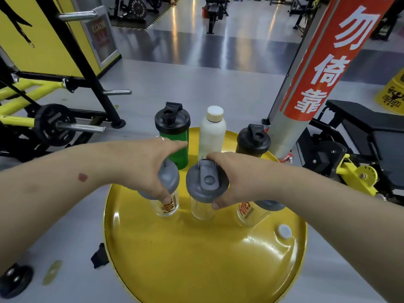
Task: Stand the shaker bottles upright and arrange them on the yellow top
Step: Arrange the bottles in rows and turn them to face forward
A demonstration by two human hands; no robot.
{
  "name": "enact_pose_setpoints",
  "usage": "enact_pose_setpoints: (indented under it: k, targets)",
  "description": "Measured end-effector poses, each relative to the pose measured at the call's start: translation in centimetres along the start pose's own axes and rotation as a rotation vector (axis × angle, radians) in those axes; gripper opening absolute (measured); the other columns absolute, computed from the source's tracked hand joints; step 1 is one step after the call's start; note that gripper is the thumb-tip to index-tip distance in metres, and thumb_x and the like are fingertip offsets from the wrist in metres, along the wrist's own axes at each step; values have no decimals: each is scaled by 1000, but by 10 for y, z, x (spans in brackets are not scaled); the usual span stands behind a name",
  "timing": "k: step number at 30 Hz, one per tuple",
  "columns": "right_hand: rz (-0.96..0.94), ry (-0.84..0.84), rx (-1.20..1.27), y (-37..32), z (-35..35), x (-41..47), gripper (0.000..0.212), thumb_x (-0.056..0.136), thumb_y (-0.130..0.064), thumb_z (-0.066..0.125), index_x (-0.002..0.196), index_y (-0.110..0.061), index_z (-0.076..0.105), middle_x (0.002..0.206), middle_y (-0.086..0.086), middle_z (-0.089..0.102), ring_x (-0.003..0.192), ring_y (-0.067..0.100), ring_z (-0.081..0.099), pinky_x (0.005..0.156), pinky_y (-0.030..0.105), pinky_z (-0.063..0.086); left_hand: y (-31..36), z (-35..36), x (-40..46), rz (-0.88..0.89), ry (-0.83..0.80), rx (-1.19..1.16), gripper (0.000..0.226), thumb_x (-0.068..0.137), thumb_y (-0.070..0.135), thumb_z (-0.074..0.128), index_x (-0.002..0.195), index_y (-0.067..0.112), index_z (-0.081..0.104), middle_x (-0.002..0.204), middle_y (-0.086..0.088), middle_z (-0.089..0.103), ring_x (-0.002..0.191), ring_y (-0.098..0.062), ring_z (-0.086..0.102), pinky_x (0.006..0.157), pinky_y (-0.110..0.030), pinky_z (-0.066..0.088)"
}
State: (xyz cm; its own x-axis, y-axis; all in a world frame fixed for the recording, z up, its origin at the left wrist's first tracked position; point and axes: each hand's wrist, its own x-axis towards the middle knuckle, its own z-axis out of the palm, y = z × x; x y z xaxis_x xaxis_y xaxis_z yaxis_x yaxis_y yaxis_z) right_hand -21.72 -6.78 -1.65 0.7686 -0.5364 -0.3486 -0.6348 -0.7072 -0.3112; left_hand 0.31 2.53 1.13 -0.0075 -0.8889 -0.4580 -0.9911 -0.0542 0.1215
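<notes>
On the yellow top [196, 259], the left hand [153, 169] and right hand [231, 182] are each clasping a grey-lidded clear shaker's lid [206, 182], positioning them upright; next, releasing gently beside the third clear shaker [251, 213].

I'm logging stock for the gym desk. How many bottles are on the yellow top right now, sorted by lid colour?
Grey lids, clear bottles: 3
Black lids: 2, the green bottle and the black bottle
White cap: 1, the white bottle
Total: 6 bottles on the yellow top
</notes>
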Motion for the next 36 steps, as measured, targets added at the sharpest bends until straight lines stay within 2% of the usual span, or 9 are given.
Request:
enact_pose_setpoints:
  k: [4,7,10,14,20,24,29,33,36]
  targets:
    - [11,-18,-46,-11,-7,0,92,64,-68,83,137,-27,45,128,-6,57,113,20,60,96,45,55,-31,6,-7,-66,-78,-98,135,57,58,89,157,44,0,160,11,32,137,-17,45,99,-28,45]
    - [-29,-4,-74,-38,-15,2,103,74,-69,77,154,-20,35,149,-1,50,135,24,49,108,43,47,-46,20,-3,-33,-21,-231,123,59,51,91,157,39,17,142,15,49,121,-10,54,90,-22,47]
    - [-70,1,-57,-67,-15,13,91,80,-64,76,151,-20,40,150,2,51,134,24,50,107,43,47,-55,32,-1,-3,88,-388,105,60,41,93,147,38,35,121,21,58,104,-2,60,75,-14,48]
    - [-120,33,-30,-86,-8,33,78,75,-52,85,142,-28,52,131,-5,61,119,19,58,98,40,52,-65,44,-1,46,130,-533,90,62,37,93,136,48,43,116,25,60,106,2,59,76,-13,48]
    - [35,-127,-86,-51,-38,27,111,68,-57,86,159,-44,24,162,-13,39,142,19,46,109,38,47,-67,44,4,81,118,-509,92,69,34,90,144,36,37,118,21,56,108,-4,56,73,-10,42]
    - [68,-238,-56,-19,-43,15,97,72,-63,80,155,-50,32,155,-22,45,135,8,51,111,36,45,-67,42,9,102,19,-590,104,67,38,91,150,37,28,118,28,50,106,4,53,80,-14,46]
    - [45,-178,-31,-11,-34,16,92,75,-63,80,154,-43,38,147,-19,54,128,11,58,106,36,50,-63,44,13,114,65,-490,103,61,38,94,142,45,31,115,28,51,99,7,55,68,-11,46]
    - [49,-157,18,-11,-25,15,101,70,-60,86,154,-35,35,140,-14,54,119,13,59,98,31,52,-65,46,15,116,90,-496,103,56,42,96,137,49,34,116,26,53,102,3,58,69,-11,47]
    - [17,-68,17,-14,-11,15,93,66,-51,90,142,-33,40,122,-13,56,103,12,62,86,33,58,-66,47,13,127,117,-501,98,55,44,95,133,50,37,117,25,55,103,3,58,70,-11,47]
